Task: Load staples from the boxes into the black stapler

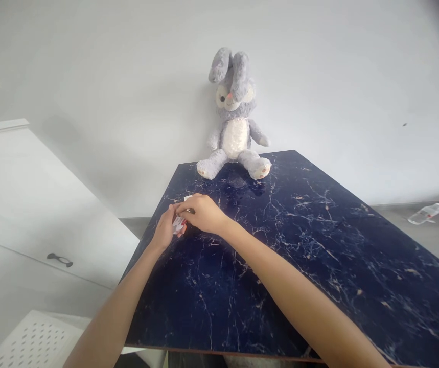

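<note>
Over the far left part of the table, my two hands meet at a small white item with red print, perhaps a box or packet. My left hand is closed around it from the left side. My right hand comes from the right with its fingers pinched together at the item's top; what they grip there is hidden. A white edge shows just behind the right fingers, and I cannot tell whether it belongs to the same item.
A grey plush rabbit sits at the table's far end against the wall. The dark blue marbled table fills the middle. White drawers and a perforated white seat are on the left. A clear plastic bottle lies on the floor right.
</note>
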Demonstrator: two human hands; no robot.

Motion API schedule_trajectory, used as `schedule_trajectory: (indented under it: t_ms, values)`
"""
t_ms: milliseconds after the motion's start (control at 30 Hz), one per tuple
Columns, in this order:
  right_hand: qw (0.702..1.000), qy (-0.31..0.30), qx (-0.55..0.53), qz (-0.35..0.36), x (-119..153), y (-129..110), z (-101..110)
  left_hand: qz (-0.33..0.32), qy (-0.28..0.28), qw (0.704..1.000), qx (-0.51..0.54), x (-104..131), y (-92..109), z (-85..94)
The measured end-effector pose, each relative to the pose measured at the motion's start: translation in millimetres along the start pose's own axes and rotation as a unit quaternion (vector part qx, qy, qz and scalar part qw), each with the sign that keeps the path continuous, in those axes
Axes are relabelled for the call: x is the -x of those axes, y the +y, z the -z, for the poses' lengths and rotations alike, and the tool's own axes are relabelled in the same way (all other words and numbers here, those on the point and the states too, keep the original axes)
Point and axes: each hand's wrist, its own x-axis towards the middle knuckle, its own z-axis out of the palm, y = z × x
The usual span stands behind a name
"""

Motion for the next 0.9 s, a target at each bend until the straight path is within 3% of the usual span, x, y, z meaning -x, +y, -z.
schedule_trajectory:
  t_ms: [133,267,367,467,567,767,833,900]
  values:
    - [0.998,-0.029,0.061,-0.005,3,-11,2,0.035,0.044,0.996,0.065,-3,-4,-2.0]
    - [0.986,-0.063,0.154,0.004,9,-25,-11,0.033,0.098,0.991,0.079,-3,-4,-3.5]
    - [0.990,-0.047,0.132,-0.014,9,-27,-20,0.024,0.132,0.987,0.084,-3,-3,-3.1]
    - [0.997,0.016,0.049,-0.052,8,-20,-22,0.015,0.125,0.988,0.090,-4,1,-1.9]
    - [0.997,0.067,0.012,-0.045,7,-12,-22,-0.006,0.113,0.991,0.076,-2,8,-0.8]
    - [0.999,0.023,-0.002,-0.039,9,-7,-22,-0.024,0.081,0.996,-0.021,5,16,-2.6]
    - [0.999,0.008,-0.038,-0.036,8,-7,-20,-0.019,0.075,0.997,0.010,4,15,-4.0]
    - [0.993,0.041,-0.092,-0.068,6,-8,-17,-0.008,0.071,0.994,0.085,1,13,-4.9]
